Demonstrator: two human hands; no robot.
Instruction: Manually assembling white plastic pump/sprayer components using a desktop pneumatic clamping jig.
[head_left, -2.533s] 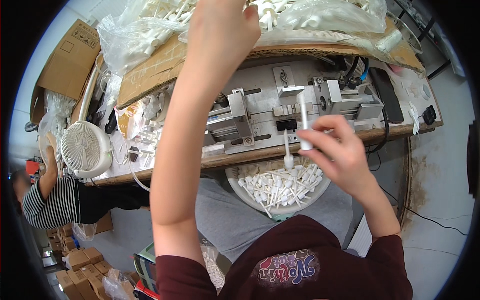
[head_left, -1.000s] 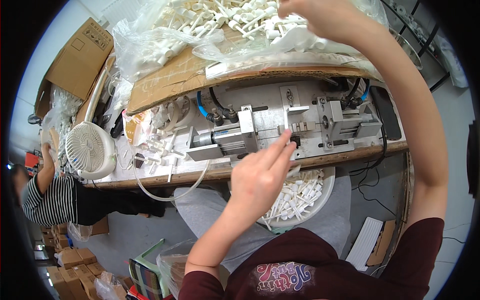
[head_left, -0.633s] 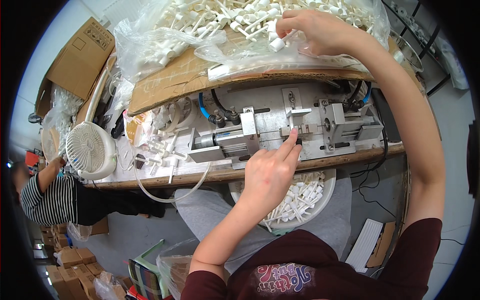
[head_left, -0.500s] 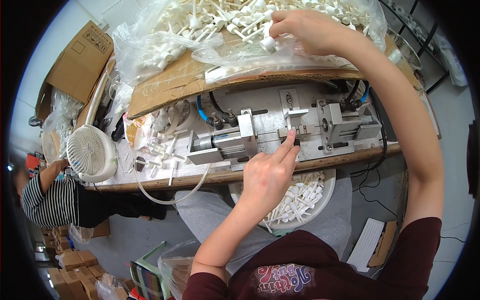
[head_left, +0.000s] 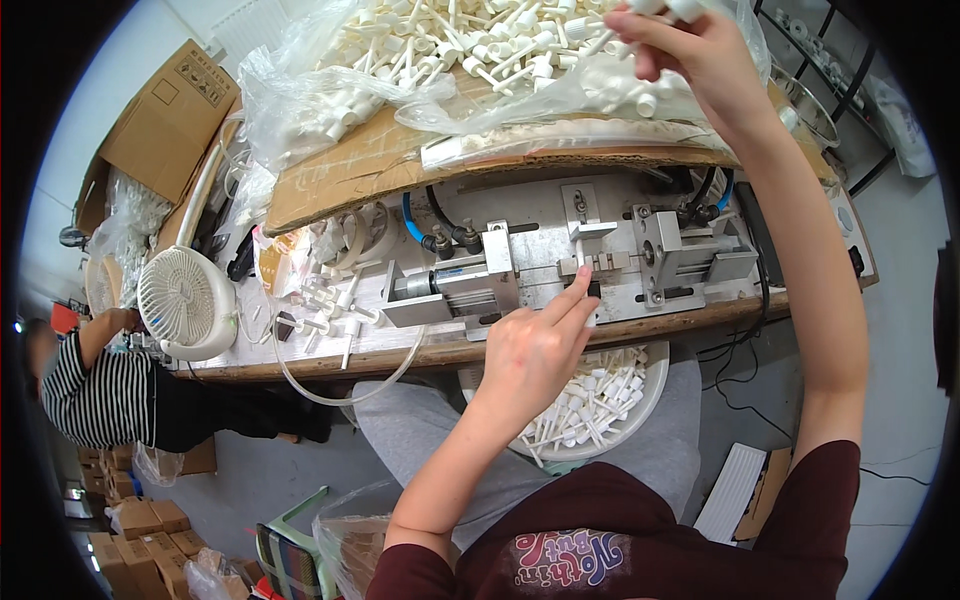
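My left hand [head_left: 535, 350] reaches to the middle of the metal clamping fixture [head_left: 598, 262], its index finger stretched out onto the small block there. A short white plastic piece [head_left: 580, 250] stands at that fingertip, below a metal bracket. The thumb side of this hand is mostly hidden. Up at the top right, my right hand [head_left: 700, 65] has its fingers closed on a white stemmed cap [head_left: 645, 6]; a second white cap end [head_left: 686, 9] shows beside it. Just left of this hand lies a large heap of white stemmed caps [head_left: 480, 45] on plastic film.
Cardboard [head_left: 340, 185] overhangs the fixture. Pneumatic cylinders [head_left: 460, 285] with hoses flank it. A white tub [head_left: 655, 395] of stemmed caps sits at my lap. Left are loose white parts [head_left: 320, 305], a fan [head_left: 185, 303] and a person in a striped shirt [head_left: 105, 400].
My right hand has risen from the heap toward the upper right, bringing white stemmed caps with it. The left hand stays at the fixture. The view has shifted slightly.
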